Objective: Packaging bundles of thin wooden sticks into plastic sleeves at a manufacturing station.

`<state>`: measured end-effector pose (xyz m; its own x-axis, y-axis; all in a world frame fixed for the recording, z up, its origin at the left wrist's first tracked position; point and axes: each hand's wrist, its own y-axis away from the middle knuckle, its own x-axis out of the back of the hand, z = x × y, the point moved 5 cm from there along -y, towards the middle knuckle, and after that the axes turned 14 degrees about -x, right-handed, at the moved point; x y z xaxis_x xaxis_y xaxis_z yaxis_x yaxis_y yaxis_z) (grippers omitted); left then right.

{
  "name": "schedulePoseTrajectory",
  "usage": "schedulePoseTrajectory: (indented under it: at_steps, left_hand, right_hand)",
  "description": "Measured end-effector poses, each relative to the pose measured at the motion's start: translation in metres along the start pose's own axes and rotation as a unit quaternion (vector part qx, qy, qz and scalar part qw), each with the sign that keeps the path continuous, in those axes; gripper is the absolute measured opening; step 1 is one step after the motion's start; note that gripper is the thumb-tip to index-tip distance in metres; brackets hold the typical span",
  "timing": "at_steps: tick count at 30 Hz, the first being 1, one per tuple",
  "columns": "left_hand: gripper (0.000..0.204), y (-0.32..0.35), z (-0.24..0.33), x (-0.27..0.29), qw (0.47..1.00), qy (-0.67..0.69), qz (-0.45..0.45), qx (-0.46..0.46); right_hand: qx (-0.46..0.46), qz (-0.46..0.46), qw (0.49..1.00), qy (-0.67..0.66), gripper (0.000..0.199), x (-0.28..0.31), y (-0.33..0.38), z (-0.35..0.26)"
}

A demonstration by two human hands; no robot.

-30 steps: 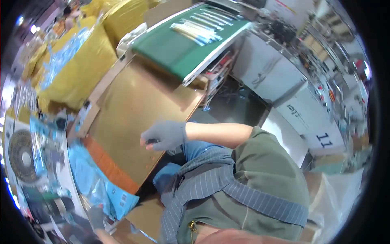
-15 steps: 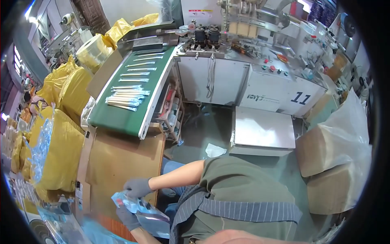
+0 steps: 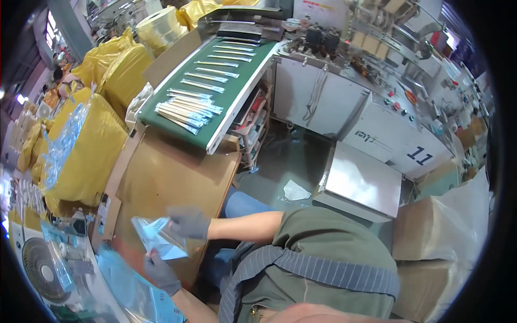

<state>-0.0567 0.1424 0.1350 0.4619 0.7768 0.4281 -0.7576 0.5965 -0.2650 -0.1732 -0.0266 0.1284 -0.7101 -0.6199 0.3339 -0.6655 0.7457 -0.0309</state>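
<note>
A blue and clear plastic bag (image 3: 160,239) is held over the brown tabletop at the lower left. My left hand (image 3: 162,273), in a grey glove, pinches the bag's lower edge between thumb and fingers. At the bag's upper right side is my right hand (image 3: 189,222), also grey-gloved. Motion smears its fingers, so whether they grip the plastic is unclear. More blue and clear bags (image 3: 121,277) lie in a blurred pile beside my left forearm.
Beyond the brown table (image 3: 167,177), a green conveyor belt (image 3: 161,99) carries several slim wrapped sticks (image 3: 188,110), some heaped at its near end. Yellow bags (image 3: 89,156) stand left, a fan (image 3: 43,269) lower left. White machine cabinets (image 3: 318,99) and plastic-covered cartons (image 3: 414,231) are toward the right.
The view has turned, and the scene appears tilted. The bag, bunched between both hands before, is now spread flatter. My hands are farther apart, with the left below the bag.
</note>
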Motion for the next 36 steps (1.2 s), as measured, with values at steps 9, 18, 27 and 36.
schedulePoseTrajectory:
  at_steps: [9, 18, 27, 36]
  left_hand:
    - [0.017, 0.008, 0.033, -0.041, 0.940, -0.293, -0.060, -0.163]
    - [0.012, 0.005, 0.015, -0.025, 0.928, -0.358, 0.036, -0.097]
    - [0.016, 0.015, 0.000, -0.045, 0.940, -0.323, -0.037, -0.103]
    - [0.018, 0.035, -0.014, -0.056, 0.934, -0.317, -0.051, -0.154]
  right_hand:
    - [0.153, 0.113, 0.980, 0.056, 0.028, -0.005, 0.012, 0.010]
    - [-0.147, -0.015, 0.988, 0.043, 0.035, -0.023, 0.000, 0.069]
    - [0.397, 0.000, 0.913, 0.089, 0.038, -0.020, 0.041, 0.009]
    - [0.250, -0.136, 0.907, 0.312, 0.027, -0.075, 0.024, 0.044]
